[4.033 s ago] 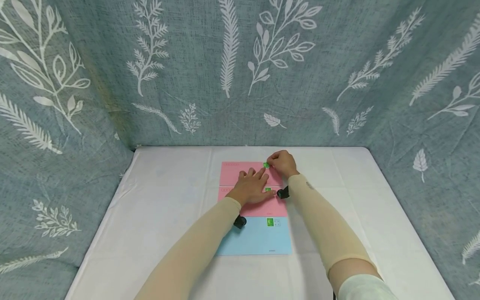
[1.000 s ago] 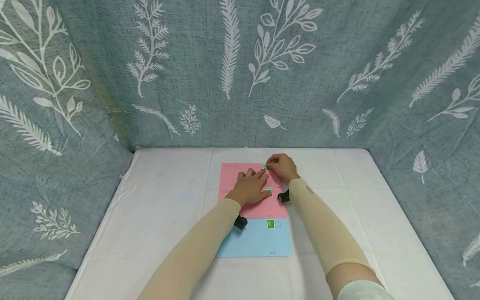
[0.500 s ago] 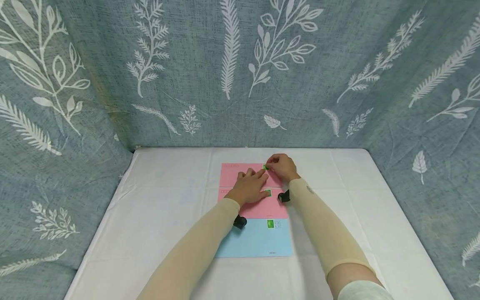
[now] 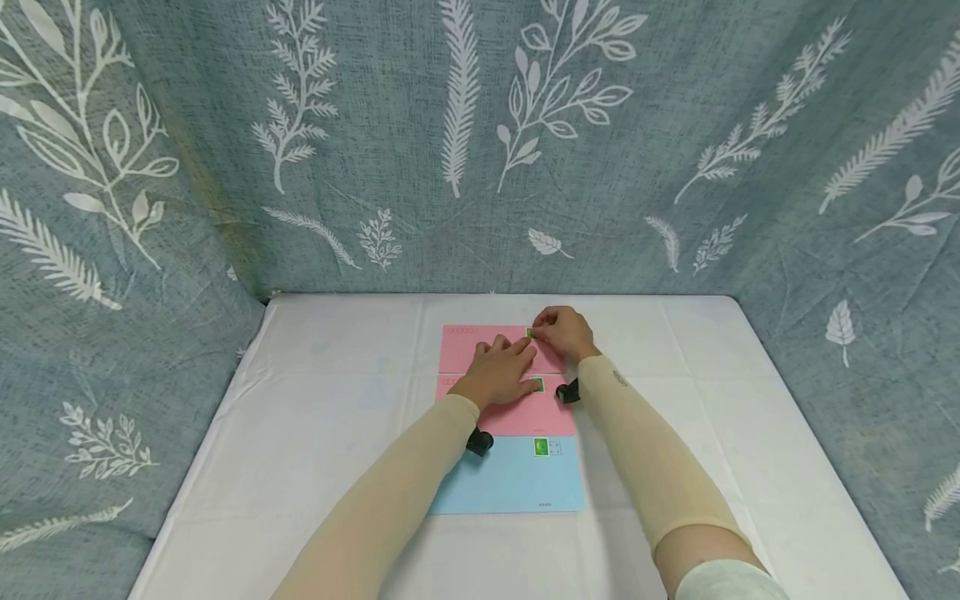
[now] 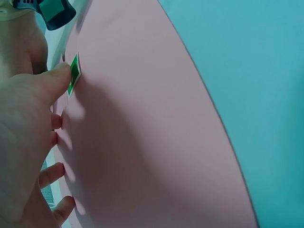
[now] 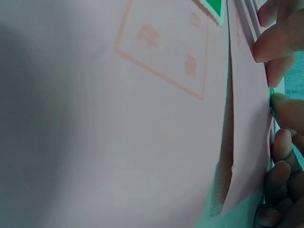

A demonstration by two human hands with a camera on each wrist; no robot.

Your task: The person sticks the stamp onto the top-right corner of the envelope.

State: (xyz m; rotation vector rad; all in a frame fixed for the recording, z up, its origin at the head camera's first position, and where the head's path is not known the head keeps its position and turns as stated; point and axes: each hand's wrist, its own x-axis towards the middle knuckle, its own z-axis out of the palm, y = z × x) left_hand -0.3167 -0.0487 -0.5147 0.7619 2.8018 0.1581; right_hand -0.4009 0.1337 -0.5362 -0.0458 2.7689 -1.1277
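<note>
Three envelopes lie in a column: a far pink envelope (image 4: 461,352), a middle pink envelope (image 4: 525,421) and a near blue envelope (image 4: 498,487). My left hand (image 4: 497,373) rests spread across both pink ones, its thumb against the green stamp (image 5: 74,75) of the middle envelope in the left wrist view. At the far envelope's upper right corner, my right hand (image 4: 567,333) has curled fingers and pinches at a green postage stamp (image 4: 531,332), which the fingertips partly cover. The right wrist view shows a sliver of that stamp under a fingertip. Another green stamp (image 4: 541,447) sits on the blue envelope.
A white cloth (image 4: 322,417) covers the table. Behind it and at both sides hangs a grey-green leaf-patterned curtain (image 4: 412,233). Small black wrist cameras are strapped under both wrists, close over the envelopes.
Since four seconds ago, my right fingertips have come further over the far stamp, covering more of it. My left thumb has drawn back slightly onto the middle stamp. Little differs over the last second.
</note>
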